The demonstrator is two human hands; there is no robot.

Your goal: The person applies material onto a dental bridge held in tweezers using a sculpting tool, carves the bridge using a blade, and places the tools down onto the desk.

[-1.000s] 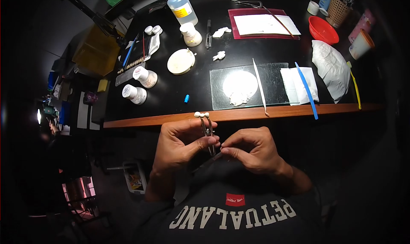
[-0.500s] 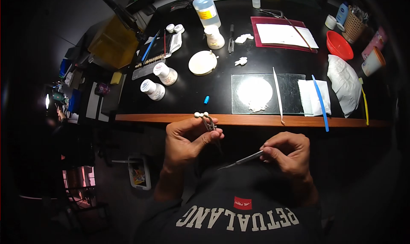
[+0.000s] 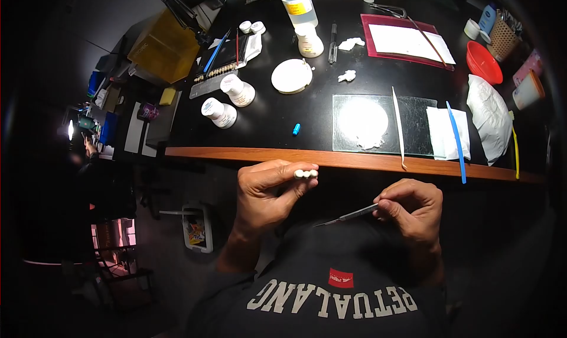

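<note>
Between the thumb and fingers of my left hand (image 3: 263, 195) is a short row of white tooth-shaped pieces, like a dental bridge (image 3: 306, 174). It is just in front of the desk's wooden edge, and the hand hides whatever is below the white pieces. My right hand (image 3: 414, 207) pinches a slim grey metal dental instrument (image 3: 348, 215), its thin tip pointing left and down toward my shirt. The tip is apart from the bridge. On the desk beyond lie a small blue cap (image 3: 296, 129) and a glass slab (image 3: 407, 110) with white material on it.
White bottles (image 3: 218, 112) and a round white dish (image 3: 292, 76) stand on the black desk (image 3: 266, 134). A white stick tool (image 3: 398, 131) and a blue-handled one (image 3: 456, 143) overhang the wooden edge (image 3: 248, 155). A red bowl (image 3: 484, 62) is at the right.
My left hand has turned the bridge so its white row faces up toward me; the grey metal part seen earlier is hidden. The whole view has shifted slightly. My right hand keeps its instrument.
</note>
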